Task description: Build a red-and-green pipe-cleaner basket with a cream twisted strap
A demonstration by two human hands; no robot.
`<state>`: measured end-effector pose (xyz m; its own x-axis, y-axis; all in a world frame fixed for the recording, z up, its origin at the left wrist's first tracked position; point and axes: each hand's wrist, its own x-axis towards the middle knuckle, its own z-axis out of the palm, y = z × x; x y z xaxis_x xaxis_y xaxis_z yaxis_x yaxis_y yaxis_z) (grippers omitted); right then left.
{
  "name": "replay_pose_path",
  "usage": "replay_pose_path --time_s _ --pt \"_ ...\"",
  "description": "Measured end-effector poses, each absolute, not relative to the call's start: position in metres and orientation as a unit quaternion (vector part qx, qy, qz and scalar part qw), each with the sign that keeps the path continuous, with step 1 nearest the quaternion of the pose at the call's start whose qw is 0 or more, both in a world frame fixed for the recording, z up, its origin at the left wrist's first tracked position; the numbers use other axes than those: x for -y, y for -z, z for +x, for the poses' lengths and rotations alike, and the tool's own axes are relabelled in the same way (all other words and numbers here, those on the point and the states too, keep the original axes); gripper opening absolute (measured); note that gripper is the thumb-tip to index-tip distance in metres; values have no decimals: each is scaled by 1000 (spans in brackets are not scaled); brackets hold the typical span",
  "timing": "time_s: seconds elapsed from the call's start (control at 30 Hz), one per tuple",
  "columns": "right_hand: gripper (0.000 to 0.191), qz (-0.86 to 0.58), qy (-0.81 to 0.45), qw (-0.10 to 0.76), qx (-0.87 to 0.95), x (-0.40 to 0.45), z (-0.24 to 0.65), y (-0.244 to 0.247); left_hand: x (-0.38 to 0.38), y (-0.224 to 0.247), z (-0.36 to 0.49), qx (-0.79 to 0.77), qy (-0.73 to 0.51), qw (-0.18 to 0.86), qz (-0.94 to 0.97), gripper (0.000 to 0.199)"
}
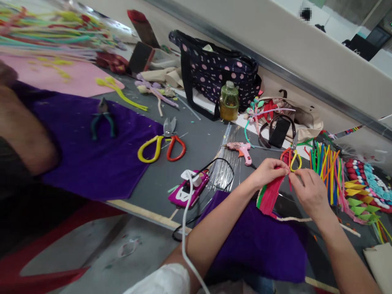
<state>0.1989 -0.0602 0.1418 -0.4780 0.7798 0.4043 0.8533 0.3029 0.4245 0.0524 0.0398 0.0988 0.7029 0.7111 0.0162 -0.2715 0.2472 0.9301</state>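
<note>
Red pipe-cleaner bundle [271,195], no legible writing

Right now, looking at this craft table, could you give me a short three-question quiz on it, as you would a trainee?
1. True or false: both hands pinch the red pipe-cleaner bundle.
2. Which lies on the purple cloth at left: A) pliers, B) pink glue gun, C) jar?
3. What stands in front of the polka-dot bag?

Key:
1. True: left hand and right hand both grip it.
2. A, the pliers.
3. A greenish jar.
</note>
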Motion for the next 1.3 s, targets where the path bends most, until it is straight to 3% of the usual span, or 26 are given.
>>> replay_pose_path --time_s 0.13,0.3,0.43,0.67,0.83,0.93,1.03,1.13,1.3 --pt "22 -465 314 107 821 63 200 -139 -41 -97 53 -215 -319 758 527 20" --pt "15 -516 213 199 806 62 198 -143 -40 -94 55 -218 -337 706 584 19" --pt "8 -608 44 298 734 58 199 -147 -38 -95 55 -212 -331 662 639 18" --pt "23 -682 -340 443 473 45 212 -136 -38 -98 51 -164 -310 679 645 17" --pt "33 -673 -464 456 352 39 213 -123 -39 -93 54 -194 -321 680 629 16" --pt "32 -684 -370 464 424 39 211 -121 -39 -91 56 -214 -322 682 620 16" --pt "23 -685 -126 470 543 46 208 -125 -39 -91 56 -222 -314 698 604 16" --pt "10 -642 76 367 669 59 205 -131 -39 -93 55 -229 -317 707 590 16" --pt "22 -572 197 191 773 70 196 -135 -39 -98 53 -219 -318 722 575 14"
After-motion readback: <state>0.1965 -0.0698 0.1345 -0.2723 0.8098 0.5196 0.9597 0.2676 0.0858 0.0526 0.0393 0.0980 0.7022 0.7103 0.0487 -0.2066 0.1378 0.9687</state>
